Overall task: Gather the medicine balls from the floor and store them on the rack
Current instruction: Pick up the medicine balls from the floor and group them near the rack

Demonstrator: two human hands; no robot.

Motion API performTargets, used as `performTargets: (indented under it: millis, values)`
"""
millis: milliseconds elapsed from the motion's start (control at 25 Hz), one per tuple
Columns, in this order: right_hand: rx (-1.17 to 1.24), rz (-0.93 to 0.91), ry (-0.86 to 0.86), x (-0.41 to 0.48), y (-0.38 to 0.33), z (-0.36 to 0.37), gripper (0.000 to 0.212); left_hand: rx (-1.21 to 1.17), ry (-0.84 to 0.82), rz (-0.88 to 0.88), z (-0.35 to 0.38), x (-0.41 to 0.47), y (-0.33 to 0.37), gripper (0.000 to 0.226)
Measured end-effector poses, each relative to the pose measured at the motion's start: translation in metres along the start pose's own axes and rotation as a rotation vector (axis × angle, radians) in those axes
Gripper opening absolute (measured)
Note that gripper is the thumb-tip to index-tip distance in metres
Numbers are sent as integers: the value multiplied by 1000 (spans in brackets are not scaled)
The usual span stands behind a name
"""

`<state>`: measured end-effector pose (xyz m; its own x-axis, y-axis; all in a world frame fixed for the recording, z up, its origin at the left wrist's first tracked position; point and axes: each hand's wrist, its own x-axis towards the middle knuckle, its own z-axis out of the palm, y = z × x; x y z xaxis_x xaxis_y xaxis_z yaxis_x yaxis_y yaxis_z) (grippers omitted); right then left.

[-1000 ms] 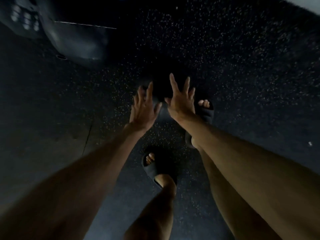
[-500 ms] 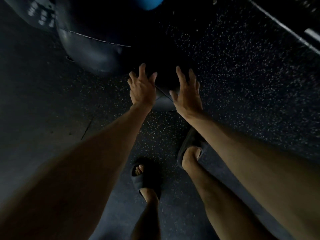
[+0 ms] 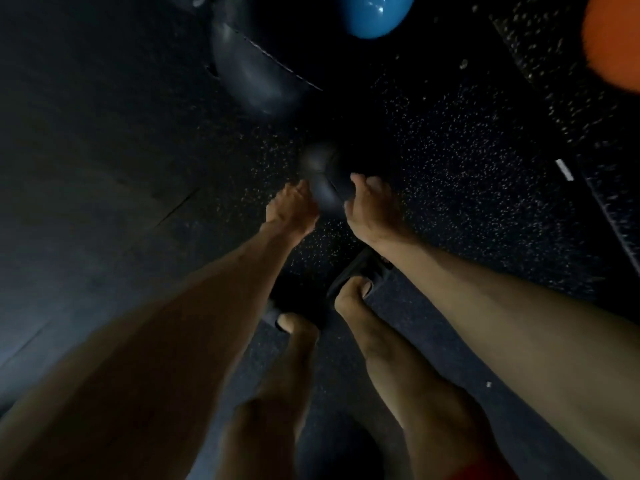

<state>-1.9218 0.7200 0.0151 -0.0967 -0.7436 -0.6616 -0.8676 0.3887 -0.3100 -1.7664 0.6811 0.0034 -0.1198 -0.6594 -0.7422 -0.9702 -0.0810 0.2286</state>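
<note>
A dark medicine ball [image 3: 323, 183] lies on the speckled black floor in front of my feet. My left hand [image 3: 292, 209] holds its left side and my right hand [image 3: 369, 202] holds its right side, fingers curled round it and mostly hidden behind it. A larger dark ball [image 3: 256, 81] lies further ahead to the left. A blue ball [image 3: 374, 13] sits at the top edge. An orange ball [image 3: 613, 43] shows at the top right corner. No rack can be made out in the dim view.
My feet in dark slides [image 3: 360, 275] stand just behind the ball. A dark strip or frame edge [image 3: 609, 216] runs along the right side, with a small white mark [image 3: 564, 169] beside it. The floor to the left is smoother and grey.
Both hands dropped from spread fingers above the ball to grasping its sides. The view tilted forward, bringing the blue and orange balls into sight.
</note>
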Motion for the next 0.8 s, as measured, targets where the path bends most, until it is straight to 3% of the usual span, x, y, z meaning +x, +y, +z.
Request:
performTargets:
  millis: [120,320,560,800]
  values:
    - [-148,-108,-224,-66,-49,-30,43,36,-47,-40,-40,-89,-18,34]
    - [-315,-239,-379,-186,-152,-75,35,-130,-20,-125,-98,-234,-85,32]
    - [-540,-404,-426,-274,-303,-99,35,-342,48,-308,-144,-379,-185,34]
    - [-751,-608,-456,-299,-449,-76,38,-551,179,-483,-175,-433,-269,33]
